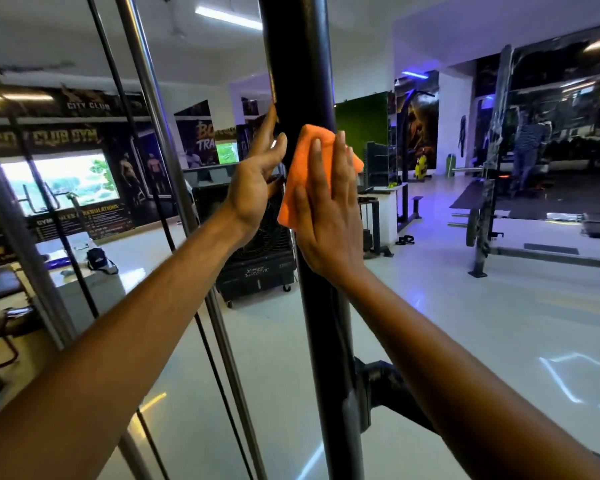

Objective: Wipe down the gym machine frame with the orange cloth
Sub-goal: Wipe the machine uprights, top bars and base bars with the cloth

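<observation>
A thick black upright post of the gym machine frame (300,64) runs from top to bottom through the middle of the view. My right hand (329,209) lies flat, fingers together, pressing the folded orange cloth (300,168) against the post at about chest height. My left hand (257,178) is raised just left of the post, fingers straight and slightly spread, its fingertips touching or nearly touching the post's left edge. It holds nothing.
Chrome guide rods (174,188) and black cables (125,109) slant just left of the post. A black floor fan (257,265) stands behind it. A weight rack (489,202) and mirrors are at right, where a person (530,147) is reflected. A black bracket (378,386) juts from the post low down.
</observation>
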{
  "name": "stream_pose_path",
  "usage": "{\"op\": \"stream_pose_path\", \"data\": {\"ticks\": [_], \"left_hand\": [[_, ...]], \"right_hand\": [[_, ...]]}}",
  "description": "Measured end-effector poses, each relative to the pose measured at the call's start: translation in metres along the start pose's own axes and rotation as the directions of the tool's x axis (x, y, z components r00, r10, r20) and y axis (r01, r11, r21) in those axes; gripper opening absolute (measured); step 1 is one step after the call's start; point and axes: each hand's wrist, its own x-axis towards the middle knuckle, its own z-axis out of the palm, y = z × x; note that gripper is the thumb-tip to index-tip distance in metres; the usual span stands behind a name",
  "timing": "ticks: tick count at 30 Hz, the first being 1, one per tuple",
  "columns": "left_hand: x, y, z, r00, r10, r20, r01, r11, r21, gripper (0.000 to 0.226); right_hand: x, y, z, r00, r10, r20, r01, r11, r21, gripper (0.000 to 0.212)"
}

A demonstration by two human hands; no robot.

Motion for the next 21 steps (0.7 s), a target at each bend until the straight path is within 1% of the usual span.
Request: {"op": "stream_pose_path", "data": {"ticks": [2,6,8,13,15,18,21], "left_hand": [[-0.010,-0.009,0.003,0.999,-0.037,-0.013,0.037,0.999,-0.026,0.068],[-0.029,-0.027,0.010,0.996,-0.084,-0.016,0.084,0.996,-0.029,0.064],[-0.032,-0.032,0.012,0.996,-0.091,-0.020,0.091,0.996,-0.019,0.063],[-0.030,-0.033,0.012,0.994,-0.084,-0.062,0.083,0.996,-0.032,0.059],[-0.027,-0.035,0.011,0.994,-0.062,-0.087,0.061,0.998,-0.019,0.061],[-0.024,-0.042,0.010,0.992,-0.039,-0.120,0.040,0.999,0.008,0.063],[-0.027,-0.055,0.010,0.988,-0.057,-0.142,0.062,0.998,0.031,0.069]], "right_hand": [[-0.049,0.011,0.002,0.999,0.014,0.034,-0.013,1.000,-0.016,0.070],[-0.158,0.032,0.004,0.978,0.141,0.152,-0.137,0.990,-0.040,0.074],[-0.158,0.032,0.005,0.975,0.149,0.167,-0.145,0.989,-0.034,0.073],[-0.064,0.006,0.003,0.991,0.111,0.077,-0.111,0.994,-0.008,0.068],[-0.047,0.005,0.005,0.996,0.078,0.051,-0.077,0.997,-0.029,0.067],[-0.083,0.018,0.007,0.997,0.047,0.066,-0.042,0.996,-0.074,0.068],[-0.166,0.039,0.010,0.982,0.108,0.155,-0.095,0.991,-0.092,0.072]]}}
